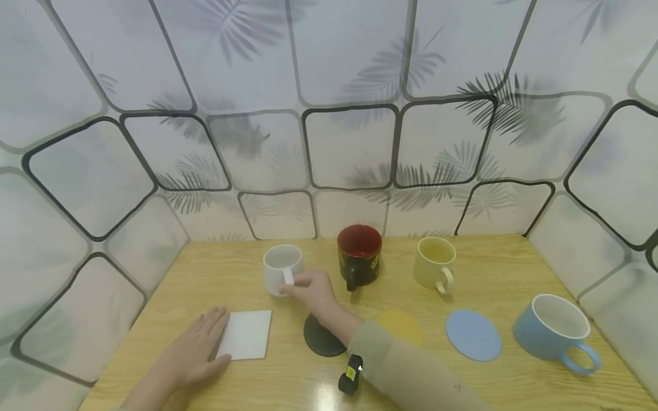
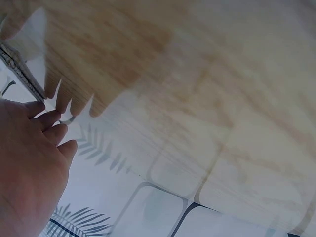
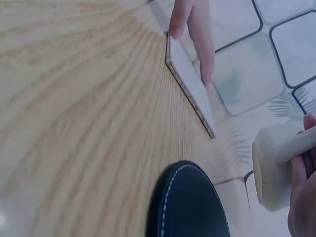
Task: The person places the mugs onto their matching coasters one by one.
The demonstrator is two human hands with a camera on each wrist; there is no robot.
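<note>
White mug [image 1: 275, 278]: one, plain, unpatterned, pale inside, lower edge bevelled toward a flat underside. Thick white handle, turned toward the person. Located left of centre, toward the back, behind the square and black coasters; raised off the counter [image 1: 272, 391] in the right wrist view, underside partly showing.

Right hand [image 1: 315, 292]: fingers pinching the white mug's handle. Sleeve beige; small black device [image 1: 350, 375] with a yellow patch by the cuff.

Left hand [image 1: 197, 349]: fingers extended, grasping nothing, touching the left side of the square coaster; thumb spread to its near corner.

Square coaster [image 1: 249, 335]: one, white-topped, flat on the counter, with a brownish layered edge.

Black coaster [image 1: 320, 338]: one, round, pale stitching around the rim, partly under the right forearm in the head view.

Yellow coaster [image 1: 405, 326]: one, round, partly hidden by the right sleeve.

Blue coaster [image 1: 473, 335]: one, round, light blue.

Remaining mugs: black mug [image 1: 360, 265], red interior, gold-coloured decoration, back centre; cream mug [image 1: 428, 269], yellowish interior, to its right; blue mug [image 1: 542, 331], whitish interior, far right, beside the blue coaster.
</note>
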